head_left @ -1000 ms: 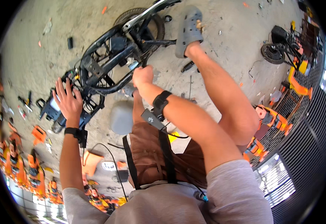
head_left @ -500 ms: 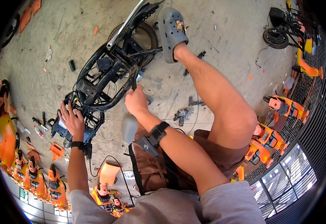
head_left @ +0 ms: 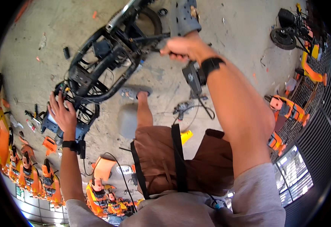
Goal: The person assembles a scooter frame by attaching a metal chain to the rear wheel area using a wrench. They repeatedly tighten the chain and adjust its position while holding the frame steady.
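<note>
A stripped black motorbike frame [head_left: 83,78] lies on the floor before me, with a wheel [head_left: 155,23] at its far end. My left hand [head_left: 64,115] rests, fingers spread, on the frame's near left end beside loose wiring and a bluish-grey panel [head_left: 81,130]. My right hand [head_left: 178,49] is closed, at the right side of the frame, around the handle of a dark wrench-like tool [head_left: 153,49]. The tool reaches left to the frame; its far end is blurred, so its exact kind is unclear. My clog-covered foot [head_left: 184,19] is just beyond that hand.
A grey stool-like block [head_left: 127,121] stands near my other foot. A dark metal part [head_left: 183,109] lies right of it. Several orange vehicles [head_left: 29,172] line the left side, others the right [head_left: 288,108]. Another stripped bike [head_left: 284,38] stands at the far right.
My right hand has swung away and to the right with the tool, which now points leftward. My raised leg has shifted; the left hand keeps its place on the frame. The view has shifted.
</note>
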Available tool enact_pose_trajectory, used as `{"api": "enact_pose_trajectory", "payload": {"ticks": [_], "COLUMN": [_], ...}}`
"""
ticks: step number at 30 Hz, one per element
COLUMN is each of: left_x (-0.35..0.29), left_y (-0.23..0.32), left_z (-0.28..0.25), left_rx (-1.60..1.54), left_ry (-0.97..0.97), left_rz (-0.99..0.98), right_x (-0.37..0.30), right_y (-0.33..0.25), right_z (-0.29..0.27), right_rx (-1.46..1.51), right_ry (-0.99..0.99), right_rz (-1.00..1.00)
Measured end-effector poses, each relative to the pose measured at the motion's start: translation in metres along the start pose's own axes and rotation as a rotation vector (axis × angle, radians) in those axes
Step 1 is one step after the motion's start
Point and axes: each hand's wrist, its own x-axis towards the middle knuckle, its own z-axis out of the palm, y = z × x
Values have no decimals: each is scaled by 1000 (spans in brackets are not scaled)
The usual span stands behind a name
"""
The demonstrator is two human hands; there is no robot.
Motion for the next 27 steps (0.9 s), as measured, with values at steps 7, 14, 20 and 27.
{"api": "enact_pose_trajectory", "payload": {"ticks": [7, 14, 20, 27], "left_x": [-7, -5, -7, -5], "left_y": [-12, -8, -9, -5], "left_z": [4, 5, 4, 3], "left_rx": [34, 49, 41, 10], "left_ry": [10, 31, 9, -9], "left_rz": [11, 47, 2, 3], "right_x": [26, 46, 29, 53], "right_y": [-39, -34, -21, -25], "right_z": [-6, -4, 19, 192], "right_rx": [-282, -33, 370, 359], "right_ry": [-72, -220, -128, 716], "right_rz": [-49, -19, 12, -18]}}
